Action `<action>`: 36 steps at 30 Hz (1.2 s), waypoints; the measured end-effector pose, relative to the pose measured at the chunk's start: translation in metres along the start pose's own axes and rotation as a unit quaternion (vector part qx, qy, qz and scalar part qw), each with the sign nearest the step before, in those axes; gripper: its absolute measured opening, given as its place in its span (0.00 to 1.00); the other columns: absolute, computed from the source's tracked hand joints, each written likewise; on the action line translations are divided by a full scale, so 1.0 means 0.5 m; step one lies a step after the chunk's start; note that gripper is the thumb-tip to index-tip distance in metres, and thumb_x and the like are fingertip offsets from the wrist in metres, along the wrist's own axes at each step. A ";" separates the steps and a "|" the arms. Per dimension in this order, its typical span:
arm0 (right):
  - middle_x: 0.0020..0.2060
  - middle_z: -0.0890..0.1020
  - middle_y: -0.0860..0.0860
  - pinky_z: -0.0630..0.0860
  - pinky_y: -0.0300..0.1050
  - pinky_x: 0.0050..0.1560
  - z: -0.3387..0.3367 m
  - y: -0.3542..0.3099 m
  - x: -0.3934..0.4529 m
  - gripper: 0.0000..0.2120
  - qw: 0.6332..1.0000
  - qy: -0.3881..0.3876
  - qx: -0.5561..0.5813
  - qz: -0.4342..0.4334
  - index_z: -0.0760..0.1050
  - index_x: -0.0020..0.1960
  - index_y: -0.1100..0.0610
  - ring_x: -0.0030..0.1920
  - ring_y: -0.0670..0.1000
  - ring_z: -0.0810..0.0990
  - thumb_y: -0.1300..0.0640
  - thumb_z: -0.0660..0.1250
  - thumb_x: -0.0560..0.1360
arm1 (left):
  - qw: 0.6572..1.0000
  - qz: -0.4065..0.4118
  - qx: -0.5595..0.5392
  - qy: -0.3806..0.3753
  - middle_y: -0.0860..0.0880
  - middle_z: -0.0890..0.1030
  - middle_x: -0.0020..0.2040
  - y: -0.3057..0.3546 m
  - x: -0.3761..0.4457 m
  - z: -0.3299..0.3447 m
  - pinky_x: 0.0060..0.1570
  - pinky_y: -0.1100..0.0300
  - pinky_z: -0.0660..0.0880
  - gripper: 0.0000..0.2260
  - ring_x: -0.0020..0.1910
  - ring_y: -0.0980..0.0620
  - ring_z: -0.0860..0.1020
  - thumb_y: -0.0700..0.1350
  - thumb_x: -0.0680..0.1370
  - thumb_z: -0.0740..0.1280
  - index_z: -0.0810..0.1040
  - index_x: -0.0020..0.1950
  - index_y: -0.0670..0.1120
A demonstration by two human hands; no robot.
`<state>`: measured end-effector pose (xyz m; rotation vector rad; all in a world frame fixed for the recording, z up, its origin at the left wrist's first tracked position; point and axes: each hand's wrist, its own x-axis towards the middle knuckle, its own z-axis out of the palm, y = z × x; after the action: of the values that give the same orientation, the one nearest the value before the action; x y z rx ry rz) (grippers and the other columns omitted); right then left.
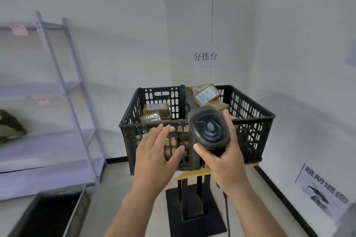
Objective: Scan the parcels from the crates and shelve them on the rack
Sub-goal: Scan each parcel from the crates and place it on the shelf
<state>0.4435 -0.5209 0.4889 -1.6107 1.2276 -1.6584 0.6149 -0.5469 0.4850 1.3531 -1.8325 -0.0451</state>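
Head view: right hand (225, 152) grips the barcode scanner (209, 128), head aimed at the crates; left hand (156, 152) is spread, fingers straight, holding nothing, in front of the left crate (133, 121). Parcels (155, 110) sit low in it, more (205, 93) heaped above the right crate (256, 113) rim. Rack (63, 75) stands well left. Risks: the scanner cable (227, 215) snags the stand (192, 198); a one-handed grab fumbles a parcel; the top-heavy heap spills; labels facing down cause misreads.

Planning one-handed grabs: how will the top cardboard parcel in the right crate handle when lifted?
The top parcel looks like a stiff taped box, probably light. It lies tilted on others, so neighbours may shift. Its glossy label might be slippery.
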 end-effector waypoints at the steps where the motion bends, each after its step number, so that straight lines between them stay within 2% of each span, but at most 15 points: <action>1: 0.53 0.70 0.15 0.62 0.17 0.54 0.021 0.006 0.020 0.48 1.000 0.001 -0.006 0.000 0.48 0.76 0.37 0.59 0.21 0.67 0.61 0.75 0.71 | 1.000 -0.001 0.004 -0.006 0.52 0.67 0.74 -0.026 0.023 0.000 0.73 0.52 0.58 0.32 0.73 0.53 0.62 0.66 0.74 0.57 0.67 0.74 0.51; 4: 0.52 0.69 0.15 0.66 0.20 0.56 0.073 0.030 0.082 0.47 1.000 0.003 -0.017 0.007 0.47 0.73 0.34 0.58 0.21 0.68 0.60 0.75 0.72 | 1.000 0.006 0.007 -0.015 0.53 0.65 0.75 -0.087 0.088 0.012 0.73 0.55 0.55 0.28 0.74 0.54 0.60 0.60 0.78 0.63 0.64 0.75 0.52; 6: 0.53 0.71 0.17 0.71 0.29 0.60 0.102 0.042 0.124 0.48 1.000 0.004 -0.029 0.006 0.47 0.75 0.34 0.59 0.27 0.72 0.58 0.76 0.72 | 1.000 0.010 0.010 -0.023 0.53 0.65 0.75 -0.115 0.130 0.021 0.73 0.56 0.54 0.27 0.74 0.54 0.59 0.60 0.78 0.63 0.64 0.75 0.52; 7: 0.56 0.73 0.21 0.75 0.37 0.61 0.115 0.046 0.146 0.49 0.999 0.005 -0.032 0.006 0.47 0.76 0.32 0.61 0.34 0.76 0.56 0.76 0.71 | 1.000 0.011 0.010 -0.027 0.53 0.65 0.75 -0.126 0.152 0.025 0.73 0.56 0.54 0.27 0.74 0.54 0.59 0.60 0.78 0.62 0.63 0.75 0.53; 8: 0.59 0.74 0.27 0.77 0.50 0.62 0.128 0.048 0.168 0.49 0.999 0.005 -0.032 0.006 0.48 0.76 0.31 0.62 0.44 0.78 0.53 0.77 0.70 | 0.999 0.012 0.009 -0.029 0.53 0.65 0.75 -0.138 0.175 0.026 0.73 0.55 0.54 0.27 0.74 0.54 0.59 0.59 0.78 0.62 0.63 0.75 0.53; 9: 0.62 0.75 0.33 0.77 0.61 0.62 0.140 0.050 0.192 0.49 0.999 0.005 -0.032 0.006 0.48 0.75 0.30 0.62 0.53 0.79 0.48 0.76 0.67 | 1.000 0.014 0.006 -0.028 0.53 0.66 0.74 -0.151 0.201 0.028 0.73 0.54 0.55 0.27 0.74 0.53 0.60 0.58 0.78 0.64 0.64 0.75 0.52; 11: 0.65 0.75 0.40 0.74 0.70 0.61 0.159 0.057 0.245 0.49 0.999 -0.004 -0.031 0.005 0.49 0.76 0.31 0.61 0.60 0.78 0.41 0.74 0.63 | 1.000 0.019 0.007 -0.017 0.52 0.67 0.74 -0.175 0.257 0.031 0.72 0.51 0.57 0.27 0.73 0.51 0.61 0.56 0.77 0.65 0.65 0.75 0.51; 14: 0.64 0.74 0.39 0.74 0.69 0.62 0.181 0.071 0.328 0.49 1.000 -0.004 -0.017 -0.007 0.49 0.76 0.32 0.56 0.54 0.78 0.41 0.73 0.63 | 0.999 0.023 0.035 -0.010 0.50 0.67 0.74 -0.202 0.339 0.039 0.73 0.49 0.58 0.28 0.74 0.49 0.61 0.56 0.78 0.65 0.65 0.75 0.50; 18: 0.67 0.73 0.42 0.73 0.69 0.63 0.200 0.087 0.441 0.48 1.000 -0.004 0.004 -0.016 0.48 0.78 0.36 0.55 0.53 0.76 0.49 0.75 0.68 | 0.997 0.037 0.066 -0.016 0.49 0.67 0.74 -0.225 0.449 0.057 0.73 0.49 0.58 0.28 0.73 0.48 0.61 0.56 0.78 0.64 0.64 0.76 0.50; 22: 0.59 0.72 0.32 0.76 0.65 0.60 0.211 0.108 0.557 0.47 0.999 -0.009 -0.010 -0.030 0.48 0.79 0.40 0.56 0.53 0.78 0.55 0.75 0.73 | 0.994 0.044 0.099 -0.019 0.49 0.68 0.73 -0.259 0.555 0.077 0.72 0.50 0.58 0.27 0.73 0.47 0.62 0.56 0.78 0.64 0.64 0.76 0.50; 25: 0.56 0.70 0.31 0.77 0.64 0.60 0.226 0.130 0.632 0.47 0.999 -0.010 -0.025 -0.029 0.47 0.79 0.40 0.54 0.55 0.79 0.55 0.75 0.73 | 0.992 0.040 0.113 -0.031 0.49 0.67 0.74 -0.292 0.614 0.100 0.72 0.50 0.57 0.27 0.74 0.47 0.61 0.56 0.79 0.63 0.62 0.76 0.50; 28: 0.67 0.72 0.41 0.77 0.66 0.59 0.255 0.164 0.691 0.48 0.999 -0.003 -0.048 -0.022 0.46 0.79 0.40 0.57 0.59 0.81 0.53 0.75 0.72 | 0.990 0.033 0.127 -0.055 0.49 0.65 0.75 -0.334 0.659 0.127 0.72 0.51 0.56 0.27 0.74 0.48 0.60 0.56 0.80 0.61 0.61 0.77 0.51; 30: 0.71 0.70 0.47 0.77 0.66 0.59 0.279 0.194 0.720 0.48 0.999 0.002 -0.050 -0.015 0.46 0.79 0.40 0.55 0.57 0.80 0.53 0.75 0.72 | 0.988 0.025 0.131 -0.072 0.50 0.65 0.75 -0.366 0.685 0.147 0.72 0.52 0.56 0.27 0.74 0.48 0.59 0.56 0.80 0.61 0.60 0.77 0.51; 34: 0.73 0.68 0.49 0.76 0.59 0.61 0.332 0.254 0.755 0.46 0.999 0.003 -0.020 0.025 0.48 0.80 0.43 0.60 0.55 0.78 0.59 0.74 0.74 | 0.984 0.013 0.135 -0.118 0.49 0.66 0.74 -0.433 0.727 0.194 0.71 0.52 0.58 0.27 0.74 0.48 0.61 0.56 0.80 0.61 0.59 0.77 0.51; 36: 0.74 0.67 0.48 0.71 0.52 0.66 0.356 0.289 0.769 0.46 0.999 -0.003 -0.006 0.053 0.48 0.80 0.43 0.65 0.50 0.74 0.59 0.74 0.74 | 0.979 0.013 0.148 -0.142 0.50 0.66 0.75 -0.465 0.746 0.224 0.71 0.52 0.59 0.28 0.74 0.48 0.61 0.57 0.80 0.61 0.58 0.77 0.51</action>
<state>0.5218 -0.9596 0.5331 -1.5290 1.2981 -1.5838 0.6988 -0.9911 0.5220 1.5934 -2.1602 0.0532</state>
